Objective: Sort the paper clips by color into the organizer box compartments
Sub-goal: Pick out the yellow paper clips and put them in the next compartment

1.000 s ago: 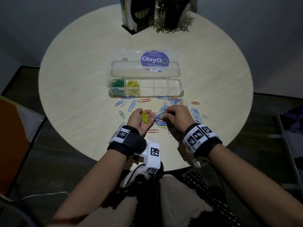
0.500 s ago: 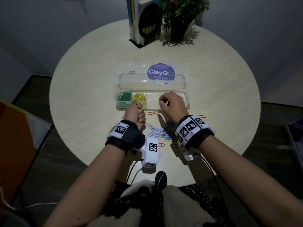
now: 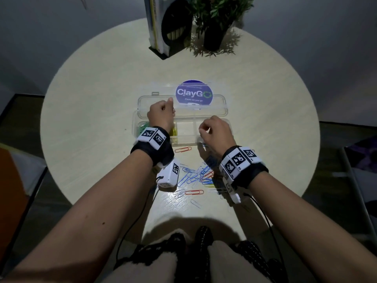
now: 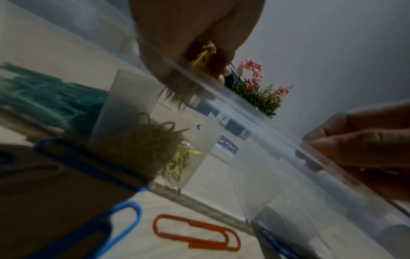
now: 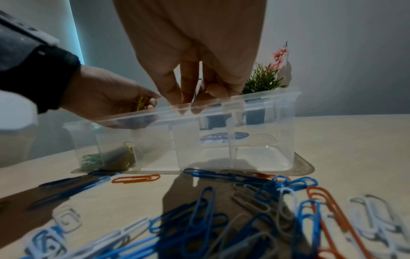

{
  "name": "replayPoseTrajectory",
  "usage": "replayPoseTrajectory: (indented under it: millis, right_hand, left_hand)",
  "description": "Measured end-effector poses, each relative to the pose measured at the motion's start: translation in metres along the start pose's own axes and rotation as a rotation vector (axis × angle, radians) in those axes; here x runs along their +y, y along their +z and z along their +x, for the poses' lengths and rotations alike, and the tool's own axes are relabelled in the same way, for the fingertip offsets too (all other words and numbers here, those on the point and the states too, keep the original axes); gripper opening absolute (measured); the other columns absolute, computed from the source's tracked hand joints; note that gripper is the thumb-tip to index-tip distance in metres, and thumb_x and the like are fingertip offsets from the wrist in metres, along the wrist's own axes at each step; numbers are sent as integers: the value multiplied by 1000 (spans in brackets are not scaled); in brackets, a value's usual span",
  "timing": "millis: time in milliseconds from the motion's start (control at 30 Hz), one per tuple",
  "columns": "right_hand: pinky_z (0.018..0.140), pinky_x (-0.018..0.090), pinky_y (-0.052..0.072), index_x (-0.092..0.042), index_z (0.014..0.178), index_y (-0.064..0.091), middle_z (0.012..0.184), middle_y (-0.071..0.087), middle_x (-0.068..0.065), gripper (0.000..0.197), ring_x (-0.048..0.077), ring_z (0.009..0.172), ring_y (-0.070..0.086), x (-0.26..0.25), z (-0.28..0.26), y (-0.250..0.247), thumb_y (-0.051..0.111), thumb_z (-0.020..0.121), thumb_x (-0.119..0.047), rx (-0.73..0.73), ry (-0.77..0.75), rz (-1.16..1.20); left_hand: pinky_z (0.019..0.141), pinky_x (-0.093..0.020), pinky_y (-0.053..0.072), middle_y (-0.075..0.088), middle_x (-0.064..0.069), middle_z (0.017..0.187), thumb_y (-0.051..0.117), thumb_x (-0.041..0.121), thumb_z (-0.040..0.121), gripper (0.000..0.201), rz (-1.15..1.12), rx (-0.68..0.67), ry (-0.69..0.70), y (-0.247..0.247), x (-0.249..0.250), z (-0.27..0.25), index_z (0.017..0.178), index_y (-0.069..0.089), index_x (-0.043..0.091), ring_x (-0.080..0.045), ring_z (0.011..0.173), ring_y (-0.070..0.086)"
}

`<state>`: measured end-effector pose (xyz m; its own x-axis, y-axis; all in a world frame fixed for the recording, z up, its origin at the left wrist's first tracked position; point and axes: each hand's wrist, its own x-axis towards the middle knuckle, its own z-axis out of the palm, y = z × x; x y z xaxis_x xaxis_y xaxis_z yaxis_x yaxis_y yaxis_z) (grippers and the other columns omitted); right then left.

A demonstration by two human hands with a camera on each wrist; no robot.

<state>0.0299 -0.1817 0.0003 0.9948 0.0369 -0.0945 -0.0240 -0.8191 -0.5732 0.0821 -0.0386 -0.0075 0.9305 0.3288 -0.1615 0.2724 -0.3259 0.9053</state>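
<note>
The clear organizer box [image 3: 186,142] lies open mid-table, its lid [image 3: 220,107] flat behind it. Green clips [image 4: 51,98] fill the leftmost compartment and yellow clips [image 4: 155,145] the one beside it; the others look bare. My left hand [image 3: 163,111] hovers over the yellow compartment in a fist, gripping a bunch of yellow clips [image 4: 204,56]. My right hand [image 3: 212,129] hangs over the right-hand compartments with its fingertips [image 5: 213,89] pinched together; something small and dark shows at them, colour unclear. Loose blue, white and orange clips [image 3: 197,174] lie in front of the box.
One orange clip [image 3: 183,149] lies just before the box's front wall. A book holder [image 3: 167,27] and a potted plant [image 3: 216,21] stand at the far edge of the round table [image 3: 91,119]. Dark floor surrounds the table.
Both hands left the clip pile and moved forward over the box. The left palm, open with yellow clips a second ago, has closed round them.
</note>
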Motion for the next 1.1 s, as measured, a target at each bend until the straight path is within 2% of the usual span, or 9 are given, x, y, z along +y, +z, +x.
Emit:
replayPoseTrajectory:
  millis: [67, 167, 267, 367, 500, 600, 700, 833, 1100]
  right_hand:
    - [71, 21, 29, 0, 88, 67, 96, 61, 17, 16, 28, 90, 55, 1, 0, 0, 54, 86, -9, 10, -7, 9]
    - [72, 22, 31, 0, 87, 67, 94, 61, 18, 14, 27, 83, 56, 2, -1, -1, 55, 85, -7, 47, -33, 63]
    - [71, 22, 35, -1, 85, 68, 91, 62, 17, 10, 19, 70, 50, 6, -8, -9, 58, 83, -4, 115, -63, 154]
    - [71, 24, 37, 0, 82, 67, 86, 62, 18, 7, 19, 65, 49, 20, -24, -18, 61, 80, -1, 154, -96, 165]
    - [77, 31, 44, -3, 83, 68, 88, 65, 16, 8, 22, 76, 56, 45, -56, -22, 61, 80, -4, -29, -92, 73]
    - [80, 31, 44, -6, 87, 69, 94, 67, 13, 12, 27, 91, 60, 59, -79, -19, 58, 83, -10, -296, -83, -69]
    - [83, 33, 42, -8, 92, 68, 100, 61, 12, 14, 28, 98, 57, 70, -95, -14, 58, 85, -13, -436, -86, -173]
    - [83, 31, 38, -6, 96, 66, 104, 58, 14, 15, 30, 109, 54, 86, -100, -12, 58, 84, -7, -343, -38, -127]
    - [87, 30, 42, 0, 87, 68, 98, 66, 18, 12, 31, 95, 60, 108, -95, -32, 58, 80, 0, 20, 137, 90]
  left_hand:
    - [53, -11, 33, 52, 7, 58, 46, 26, 98, 36, 36, -3, 31, 2, -1, -1, 72, 60, 6, 0, 55, 46]
    - [50, -2, 33, 57, 0, 63, 45, 25, 98, 34, 53, -1, 44, 1, 1, -4, 73, 62, 8, -3, 56, 48]
    - [50, -9, 33, 58, -2, 67, 46, 22, 98, 33, 63, 7, 96, 0, 4, -13, 72, 60, 7, -15, 68, 52]
    - [62, -20, 36, 53, 8, 58, 49, 19, 96, 36, 40, -43, 168, 1, 8, -31, 61, 55, 16, -16, 69, 53]
    - [64, -23, 42, 55, 5, 57, 55, 13, 91, 32, 67, -314, 159, 6, 5, -68, 60, 58, 19, 6, 47, 50]
    - [68, -19, 42, 64, -6, 69, 60, 8, 87, 15, 315, -624, 204, 12, -4, -96, 81, 71, 1, -10, 64, 57]
    - [76, -23, 47, 72, -12, 90, 60, 9, 85, 14, 585, -842, 278, 17, -15, -117, 88, 73, 5, -18, 83, 62]
    - [87, -33, 51, 72, -7, 99, 61, 16, 86, 15, 817, -927, 306, 21, -28, -129, 94, 74, 13, -23, 98, 64]
    - [86, -32, 45, 62, -5, 110, 66, 14, 84, 25, 848, -819, 359, 24, -39, -129, 108, 60, 15, -25, 105, 56]
